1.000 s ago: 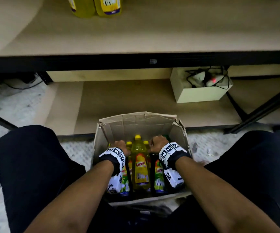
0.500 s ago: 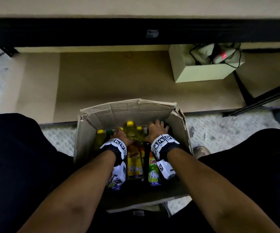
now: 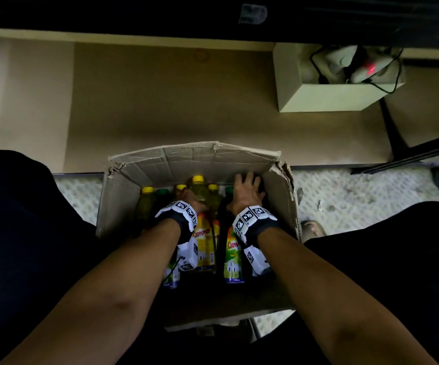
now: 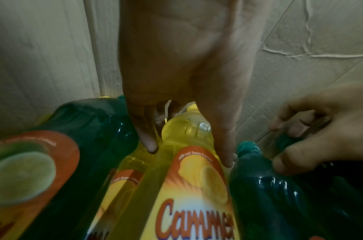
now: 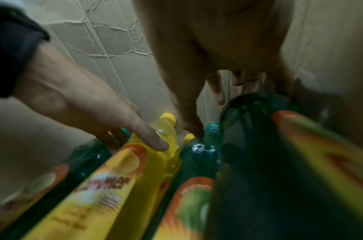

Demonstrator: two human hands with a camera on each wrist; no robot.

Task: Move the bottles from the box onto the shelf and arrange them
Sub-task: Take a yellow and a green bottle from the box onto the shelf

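Note:
An open cardboard box (image 3: 194, 156) stands on the floor between my knees. Several yellow and dark green bottles lean in it, caps away from me. My left hand (image 3: 194, 201) grips the neck of the middle yellow bottle (image 3: 204, 241); in the left wrist view its thumb and fingers (image 4: 149, 142) straddle that yellow bottle (image 4: 188, 133). My right hand (image 3: 247, 191) reaches over a green bottle (image 5: 256, 112) by the box's right wall, thumb and fingers curled round its shoulder. The same right hand (image 4: 299, 138) shows from the left wrist.
The lower shelf board (image 3: 160, 101) lies just past the box, under a black shelf beam (image 3: 134, 17). A small pale box (image 3: 326, 98) with a power strip and cables sits on it at the right. A black diagonal brace (image 3: 418, 154) crosses right. My legs flank the box.
The view has tilted down, so the upper shelf and its bottles have left the frame. My right hand has shifted right onto a green bottle. My left hand stays on the yellow bottle.

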